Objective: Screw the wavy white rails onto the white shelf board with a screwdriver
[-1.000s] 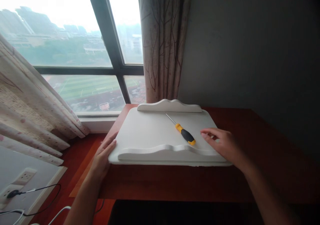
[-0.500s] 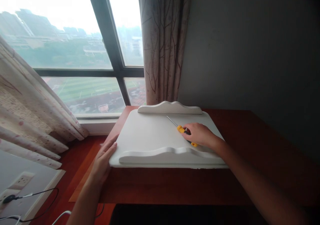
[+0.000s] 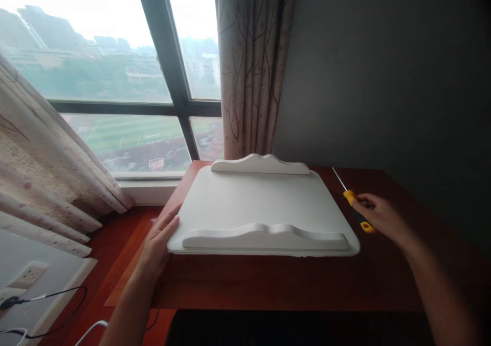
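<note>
A white board [image 3: 249, 202] lies flat on the reddish-brown table, with a wavy-topped white rail along its far edge [image 3: 261, 166] and another along its near edge [image 3: 264, 237]. Against the board's left edge rests my left hand [image 3: 159, 241], fingers stretched out along the side. My right hand [image 3: 378, 215] is to the right of the board, closed around the handle of a screwdriver [image 3: 350, 196] in yellow and black. Its thin metal shaft points away toward the wall. Part of the handle is hidden by my fingers.
The table [image 3: 268, 284] stands by a window [image 3: 115, 69] and a grey wall [image 3: 383, 80]. A patterned curtain [image 3: 253, 69] hangs behind it, another [image 3: 46, 161] at left. A wall socket [image 3: 30, 275] with a black plug and cords is low at left.
My right hand has carried the screwdriver rightward, from above the white board to the table's right side. My left hand stays at the board's left edge.
</note>
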`<control>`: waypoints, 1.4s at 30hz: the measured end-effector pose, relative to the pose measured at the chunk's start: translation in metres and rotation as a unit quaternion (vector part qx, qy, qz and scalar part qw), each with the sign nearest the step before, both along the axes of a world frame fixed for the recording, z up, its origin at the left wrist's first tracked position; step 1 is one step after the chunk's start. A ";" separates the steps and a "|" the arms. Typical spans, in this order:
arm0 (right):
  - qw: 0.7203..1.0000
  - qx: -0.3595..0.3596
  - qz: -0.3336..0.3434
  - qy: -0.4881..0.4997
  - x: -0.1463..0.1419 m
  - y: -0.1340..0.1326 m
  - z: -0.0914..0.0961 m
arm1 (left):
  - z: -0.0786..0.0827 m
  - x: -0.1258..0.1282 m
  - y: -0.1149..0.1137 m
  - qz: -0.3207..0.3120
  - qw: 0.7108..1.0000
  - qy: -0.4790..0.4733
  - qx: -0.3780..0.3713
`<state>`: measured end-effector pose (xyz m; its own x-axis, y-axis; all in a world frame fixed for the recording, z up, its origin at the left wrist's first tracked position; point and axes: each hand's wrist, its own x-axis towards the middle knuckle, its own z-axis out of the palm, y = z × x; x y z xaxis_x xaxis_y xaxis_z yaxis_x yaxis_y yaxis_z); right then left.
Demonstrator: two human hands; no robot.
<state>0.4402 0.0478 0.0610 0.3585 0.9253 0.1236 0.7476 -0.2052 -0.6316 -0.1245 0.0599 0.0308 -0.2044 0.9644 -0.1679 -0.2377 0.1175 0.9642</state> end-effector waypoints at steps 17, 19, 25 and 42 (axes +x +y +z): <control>0.989 -0.116 -0.026 -0.085 0.020 -0.036 -0.074 | 0.000 -0.002 -0.001 0.009 1.000 0.002 -0.004; 0.989 -0.119 -0.023 -0.089 0.018 -0.036 -0.074 | -0.001 -0.002 0.000 0.008 1.000 -0.002 -0.003; 0.985 -0.130 -0.023 -0.107 0.015 -0.034 -0.077 | 0.000 -0.001 0.000 0.015 1.000 -0.001 -0.008; 0.981 -0.145 0.000 -0.130 0.007 -0.034 -0.073 | 0.002 -0.001 -0.002 0.008 1.000 -0.001 -0.002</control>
